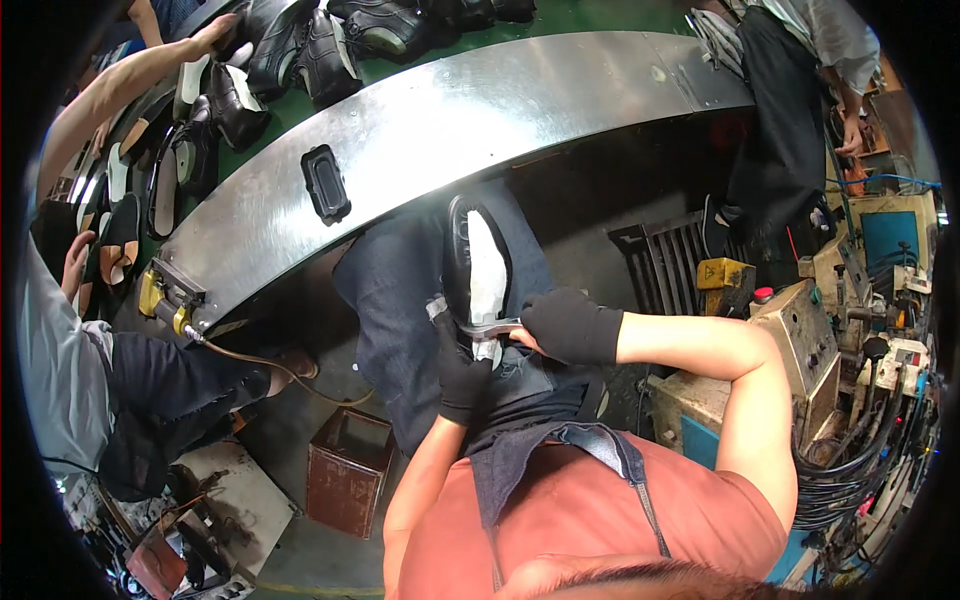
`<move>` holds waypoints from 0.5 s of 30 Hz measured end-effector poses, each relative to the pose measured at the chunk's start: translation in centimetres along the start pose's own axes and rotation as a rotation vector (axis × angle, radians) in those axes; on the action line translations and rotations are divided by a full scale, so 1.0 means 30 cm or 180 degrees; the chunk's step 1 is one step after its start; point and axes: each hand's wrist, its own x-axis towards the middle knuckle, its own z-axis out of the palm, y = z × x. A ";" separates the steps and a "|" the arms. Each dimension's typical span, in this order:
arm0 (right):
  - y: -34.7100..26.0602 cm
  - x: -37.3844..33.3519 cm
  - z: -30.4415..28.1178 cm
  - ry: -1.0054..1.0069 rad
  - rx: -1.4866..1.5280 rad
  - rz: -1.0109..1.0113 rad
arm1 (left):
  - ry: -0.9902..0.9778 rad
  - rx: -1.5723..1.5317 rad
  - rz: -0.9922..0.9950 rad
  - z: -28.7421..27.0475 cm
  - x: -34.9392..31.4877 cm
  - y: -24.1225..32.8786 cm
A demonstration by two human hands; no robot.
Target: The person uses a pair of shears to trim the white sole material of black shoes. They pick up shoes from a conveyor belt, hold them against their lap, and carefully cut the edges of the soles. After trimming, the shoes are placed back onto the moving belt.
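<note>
A black shoe [461, 262] lies lengthwise over my lap, its long white face turned up toward me. My left hand [463, 365], in a black fingerless glove with a pale wrap on one fingertip, grips the near left side of the shoe. From the right, my right hand [565, 325], also black-gloved, is closed around a grey metal hand tool [492, 328]. The tool lies across the near part of the shoe's white face. Its exact kind and most of its handle are hidden by the hand.
A curved metal bench [440, 110] runs ahead, bearing a black oblong tray [325, 184]. Beyond it stand several black shoes [325, 60] on a green surface. Co-workers are at left and upper right. Machinery [800, 320] with hoses stands right; a brown box [348, 470] sits on the floor.
</note>
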 end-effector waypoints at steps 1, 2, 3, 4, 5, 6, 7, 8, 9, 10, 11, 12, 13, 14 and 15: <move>-0.009 0.004 -0.009 -0.0060 -0.0279 0.0075 | 0.0050 0.0114 0.0001 0.002 0.000 -0.003; 0.046 0.035 0.015 0.0121 -0.0053 0.0001 | 0.0052 0.0461 0.0187 -0.005 0.019 -0.023; 0.120 0.080 0.036 0.0389 -0.0220 -0.0436 | 0.0028 0.0785 0.0368 -0.013 0.043 -0.050; 0.195 0.128 0.047 0.0652 -0.0391 -0.0859 | -0.0004 0.1095 0.0555 -0.018 0.054 -0.060; 0.238 0.152 0.049 0.0940 -0.0571 -0.1288 | -0.0048 0.0663 0.0469 -0.023 0.065 -0.027; 0.241 0.151 0.044 0.0892 -0.0595 -0.1300 | -0.0055 0.0252 0.0375 -0.035 0.076 0.032; 0.244 0.148 0.041 0.0843 -0.0618 -0.1306 | -0.0068 -0.0161 0.0283 -0.040 0.088 0.067; 0.248 0.146 0.036 0.0794 -0.0641 -0.1306 | -0.0213 -0.1224 -0.0332 -0.011 0.131 -0.027; 0.212 0.134 0.007 0.0004 0.0375 -0.0811 | -0.0131 -0.2273 -0.1017 0.007 0.154 -0.123; 0.184 0.118 -0.067 -0.0781 0.1365 -0.0288 | 0.0309 -0.1310 -0.0474 0.027 0.154 -0.108; 0.172 0.106 -0.122 -0.1555 0.2340 0.0260 | 0.0730 -0.0342 0.0082 0.042 0.159 -0.094; 0.173 0.106 -0.136 -0.1838 0.2550 0.0366 | 0.0549 -0.0068 0.0307 0.034 0.168 -0.091; 0.164 0.109 -0.149 -0.1386 0.1533 0.0012 | 0.0532 0.0175 0.0400 0.031 0.170 -0.085; 0.148 0.116 -0.164 -0.0922 0.0513 -0.0320 | 0.0517 0.0417 0.0495 0.029 0.170 -0.079; 0.131 0.126 -0.173 -0.0472 -0.0499 -0.0666 | 0.0518 0.0671 0.0554 0.023 0.164 -0.064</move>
